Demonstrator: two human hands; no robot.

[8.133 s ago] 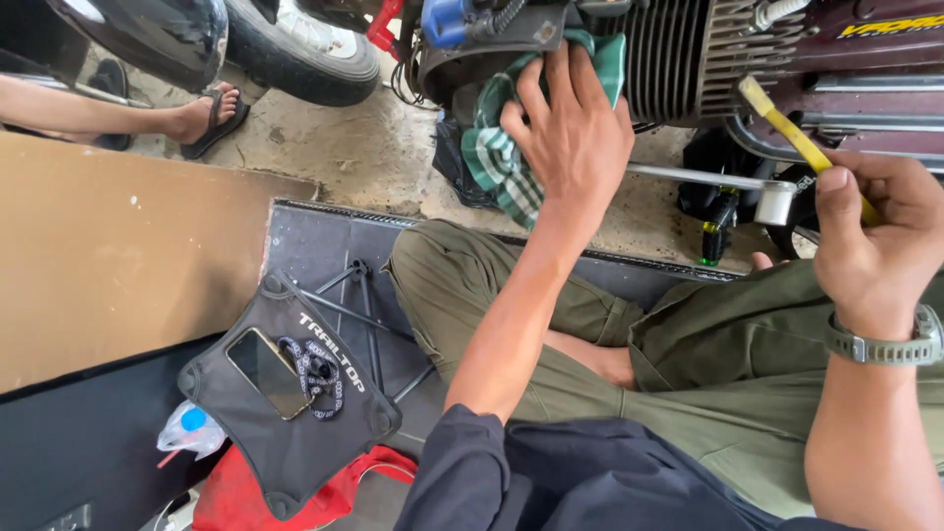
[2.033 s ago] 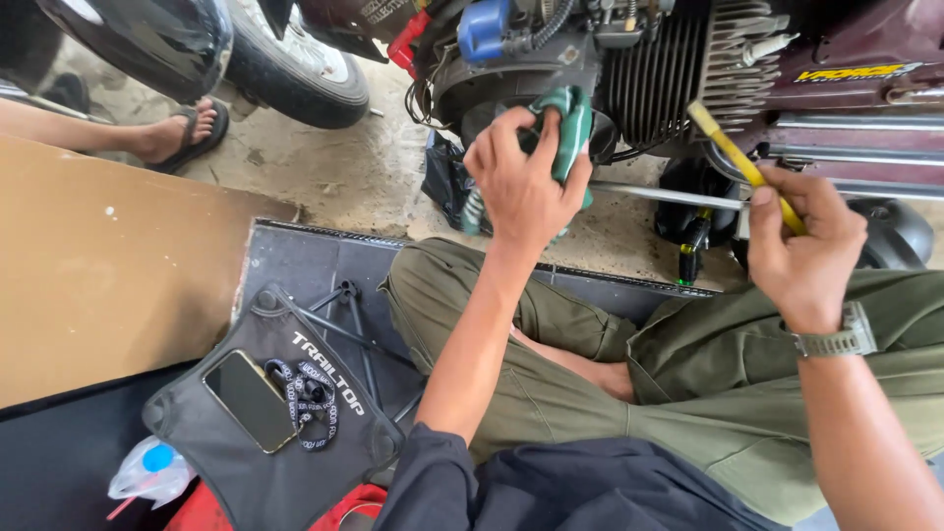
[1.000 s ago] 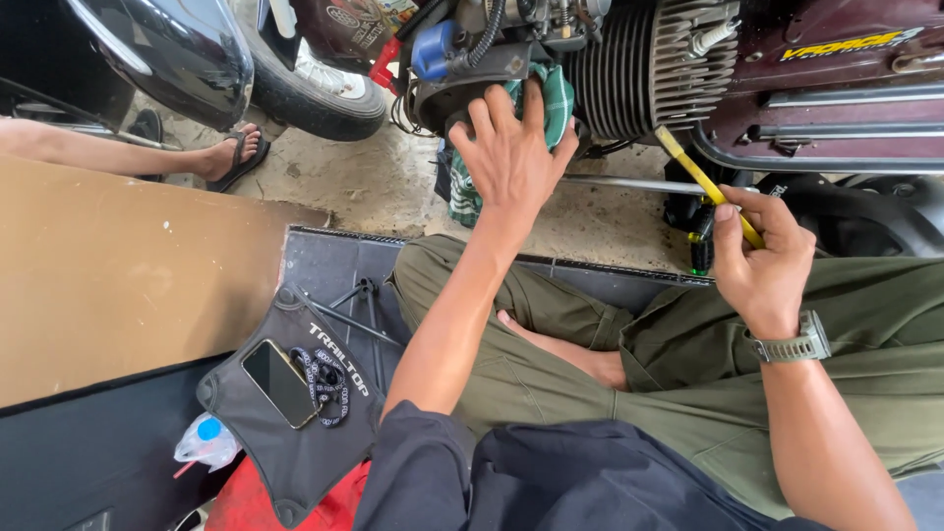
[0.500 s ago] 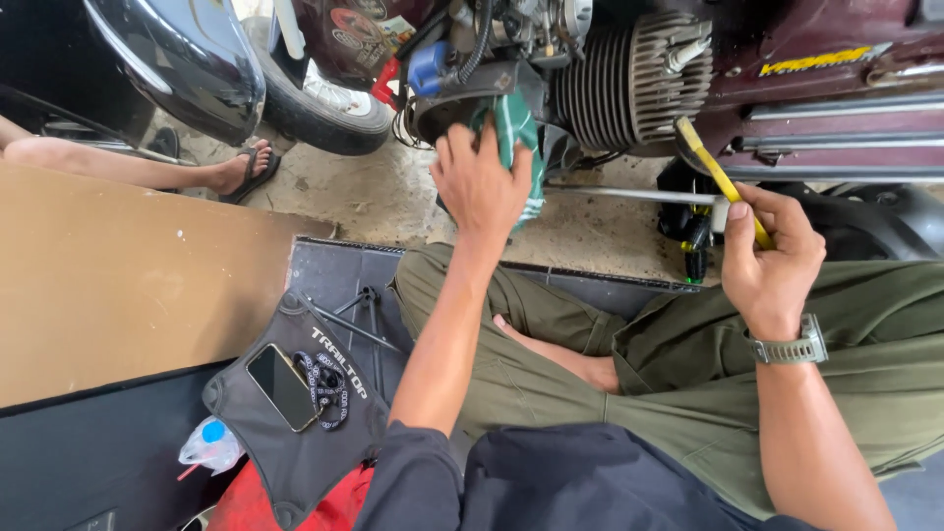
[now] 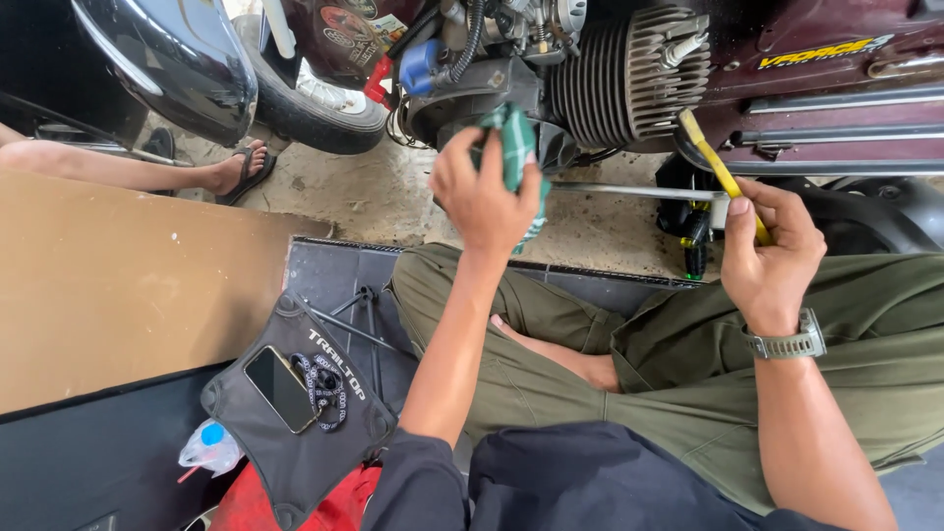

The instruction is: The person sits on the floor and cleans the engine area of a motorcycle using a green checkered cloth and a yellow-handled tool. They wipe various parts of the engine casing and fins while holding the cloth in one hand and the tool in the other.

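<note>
Gripping a green checked rag (image 5: 518,147), the left hand (image 5: 482,197) presses it against the dark engine casing (image 5: 472,93), just left of the finned cylinder (image 5: 629,74). Well apart, the right hand (image 5: 772,261) is clamped on a yellow-handled tool (image 5: 718,172) beside the maroon body panel (image 5: 836,59). A phone (image 5: 280,388) lies on a black pouch (image 5: 295,452) by the left elbow.

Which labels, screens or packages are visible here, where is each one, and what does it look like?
Phone: dark blank screen, lying on the black pouch, lower left.
Black pouch: flat, with white lettering along one edge.
Yellow lettering strip: on the maroon body panel, upper right.
Round sticker: on the dark red panel, top centre-left.
</note>
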